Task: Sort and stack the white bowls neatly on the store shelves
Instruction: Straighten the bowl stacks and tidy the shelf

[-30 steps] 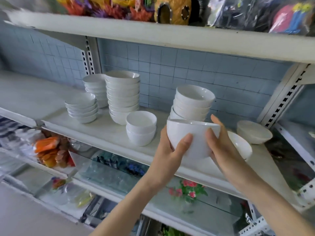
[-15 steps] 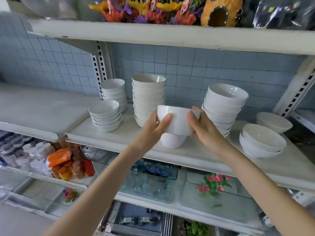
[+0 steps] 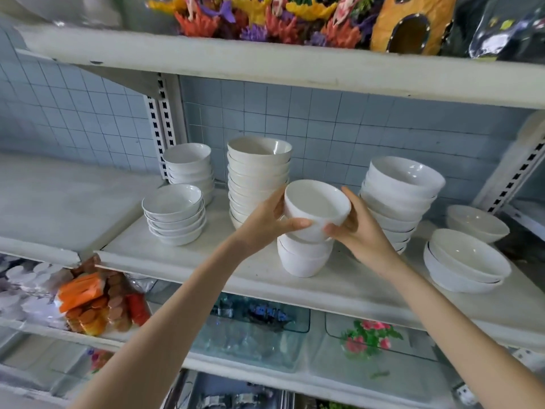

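Note:
A small white bowl [image 3: 318,208] is held tilted toward me, its base resting on a short stack of two like bowls [image 3: 303,258] at the front of the white shelf [image 3: 253,274]. My left hand [image 3: 267,221] grips its left side, thumb under the rim. My right hand [image 3: 358,228] grips its right side. Behind stand a tall stack of bowls [image 3: 258,175], a stack at the back left [image 3: 190,169], a low stack of shallow bowls [image 3: 174,215] and a tall stack on the right [image 3: 398,199].
Two wide bowls [image 3: 466,264] sit at the shelf's right end, one more bowl [image 3: 476,222] behind them. An upper shelf [image 3: 265,63] with coloured ornaments hangs overhead. Glass dishes [image 3: 259,329] and orange packets [image 3: 88,302] fill the shelf below. Slotted uprights [image 3: 160,119] flank the bay.
Both hands carried the bowl left from the right-hand stack and lowered it onto the two small bowls; it now tilts toward me. The camera view shifted left and closer.

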Available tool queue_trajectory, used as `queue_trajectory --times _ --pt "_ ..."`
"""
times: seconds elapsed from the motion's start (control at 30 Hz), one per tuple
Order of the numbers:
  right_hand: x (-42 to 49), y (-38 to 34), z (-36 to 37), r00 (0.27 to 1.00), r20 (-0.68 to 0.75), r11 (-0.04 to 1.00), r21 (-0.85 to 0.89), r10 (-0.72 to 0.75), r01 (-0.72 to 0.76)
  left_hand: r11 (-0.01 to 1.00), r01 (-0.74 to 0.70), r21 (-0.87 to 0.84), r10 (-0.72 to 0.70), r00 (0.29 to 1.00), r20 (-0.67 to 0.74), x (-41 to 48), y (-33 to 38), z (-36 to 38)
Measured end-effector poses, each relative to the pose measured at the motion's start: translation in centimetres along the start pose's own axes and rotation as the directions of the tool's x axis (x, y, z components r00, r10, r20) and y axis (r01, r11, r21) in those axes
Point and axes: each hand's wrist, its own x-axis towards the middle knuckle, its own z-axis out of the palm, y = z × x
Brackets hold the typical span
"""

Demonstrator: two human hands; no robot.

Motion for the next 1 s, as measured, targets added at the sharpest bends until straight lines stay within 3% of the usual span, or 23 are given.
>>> queue_trajectory --times 0.43,1.0 --pt "1.1 3.3 0.6 0.999 0.019 0.994 -0.103 0.048 -0.046 1.000 0.028 0.013 -0.029 0.999 0.016 0.4 -4.0 0.1" --pt "0.9 4.4 1.2 1.000 0.021 1.000 -0.028 -0.010 0.011 0.998 0.062 0.006 -0.062 0.997 -0.049 -0.4 -5.3 0.8"
